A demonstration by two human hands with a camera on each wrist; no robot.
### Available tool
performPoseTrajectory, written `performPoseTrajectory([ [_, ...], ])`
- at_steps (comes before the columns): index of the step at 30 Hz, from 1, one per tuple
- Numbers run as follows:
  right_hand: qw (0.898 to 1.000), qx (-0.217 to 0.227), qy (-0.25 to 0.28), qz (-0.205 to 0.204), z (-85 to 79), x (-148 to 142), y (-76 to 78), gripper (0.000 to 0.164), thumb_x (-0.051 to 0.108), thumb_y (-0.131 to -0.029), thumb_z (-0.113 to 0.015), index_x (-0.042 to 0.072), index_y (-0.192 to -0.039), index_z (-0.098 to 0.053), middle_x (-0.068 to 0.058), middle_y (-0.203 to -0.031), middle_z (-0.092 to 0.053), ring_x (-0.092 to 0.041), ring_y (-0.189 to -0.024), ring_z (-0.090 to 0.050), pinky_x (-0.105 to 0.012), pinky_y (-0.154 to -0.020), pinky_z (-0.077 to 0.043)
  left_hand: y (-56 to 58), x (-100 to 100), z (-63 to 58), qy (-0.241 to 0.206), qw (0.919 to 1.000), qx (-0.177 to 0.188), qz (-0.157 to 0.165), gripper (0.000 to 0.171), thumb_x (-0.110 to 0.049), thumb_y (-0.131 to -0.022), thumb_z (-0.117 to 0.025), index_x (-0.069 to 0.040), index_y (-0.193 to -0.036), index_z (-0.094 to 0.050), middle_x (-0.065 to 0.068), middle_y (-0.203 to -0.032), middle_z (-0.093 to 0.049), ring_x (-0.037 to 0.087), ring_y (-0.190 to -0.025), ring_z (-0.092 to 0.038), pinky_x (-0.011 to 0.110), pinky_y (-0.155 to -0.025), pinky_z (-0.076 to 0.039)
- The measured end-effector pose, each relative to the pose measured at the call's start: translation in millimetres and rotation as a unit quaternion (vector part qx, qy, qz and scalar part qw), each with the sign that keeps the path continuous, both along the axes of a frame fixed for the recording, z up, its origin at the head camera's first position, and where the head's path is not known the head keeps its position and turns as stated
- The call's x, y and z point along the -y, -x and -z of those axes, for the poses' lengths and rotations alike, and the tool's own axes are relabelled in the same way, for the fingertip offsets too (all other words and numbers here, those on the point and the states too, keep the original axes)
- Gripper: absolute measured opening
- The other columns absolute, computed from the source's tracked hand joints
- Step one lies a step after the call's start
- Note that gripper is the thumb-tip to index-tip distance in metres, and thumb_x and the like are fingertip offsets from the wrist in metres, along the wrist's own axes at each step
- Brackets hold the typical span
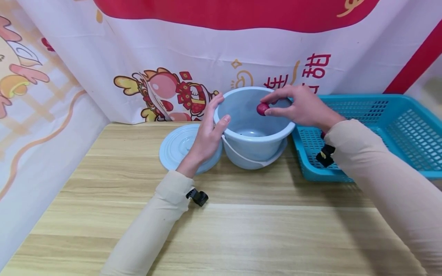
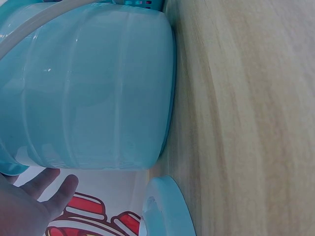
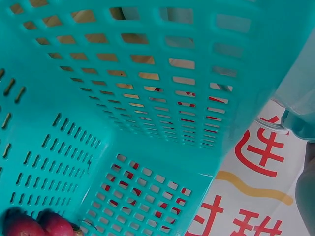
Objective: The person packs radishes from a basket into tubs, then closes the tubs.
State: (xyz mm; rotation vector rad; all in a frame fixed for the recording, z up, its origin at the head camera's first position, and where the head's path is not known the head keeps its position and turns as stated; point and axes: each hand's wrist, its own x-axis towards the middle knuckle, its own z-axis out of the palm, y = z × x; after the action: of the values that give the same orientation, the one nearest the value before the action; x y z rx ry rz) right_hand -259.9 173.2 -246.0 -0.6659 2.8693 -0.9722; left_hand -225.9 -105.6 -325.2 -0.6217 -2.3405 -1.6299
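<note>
A light-blue bucket [image 1: 255, 149] stands on the table with its pale handle hanging down in front. My left hand [image 1: 207, 132] holds its left rim, the thumb over the edge and the fingers along the outer wall; in the left wrist view, fingers [image 2: 61, 194] extend beside the bucket wall [image 2: 93, 93]. Over the bucket's mouth, my right hand [image 1: 300, 107] pinches a small red radish [image 1: 262, 109] between thumb and fingertips. Two more red radishes [image 3: 56, 225] lie in the turquoise basket [image 3: 162, 162], low in the right wrist view.
Left of the bucket, its round blue lid [image 1: 177, 143] lies flat on the wooden table [image 1: 262, 237]. The turquoise basket's rim [image 1: 324, 177] is close on the bucket's right, under my right forearm. A printed cloth [image 1: 193, 46] hangs behind the table's far edge.
</note>
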Motion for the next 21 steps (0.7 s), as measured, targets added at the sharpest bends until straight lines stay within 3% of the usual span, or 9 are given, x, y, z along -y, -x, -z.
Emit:
performPoseTrajectory([
  [21,1.0,0.011,0.001,0.0,-1.6,-1.2,0.5,0.05,0.027,-0.093,-0.082,0.022,-0.141,-0.069,-0.008,-0.142,-0.069,-0.032,-0.137,-0.057,-0.059,-0.102,-0.058,1.7,0.4,0.9,-0.003,1.0,0.001,0.005,0.07,-0.046,-0.104,-0.047,-0.018,-0.166,-0.029,-0.004,-0.178,-0.019,0.015,-0.164,-0.02,0.058,-0.131,-0.027],
])
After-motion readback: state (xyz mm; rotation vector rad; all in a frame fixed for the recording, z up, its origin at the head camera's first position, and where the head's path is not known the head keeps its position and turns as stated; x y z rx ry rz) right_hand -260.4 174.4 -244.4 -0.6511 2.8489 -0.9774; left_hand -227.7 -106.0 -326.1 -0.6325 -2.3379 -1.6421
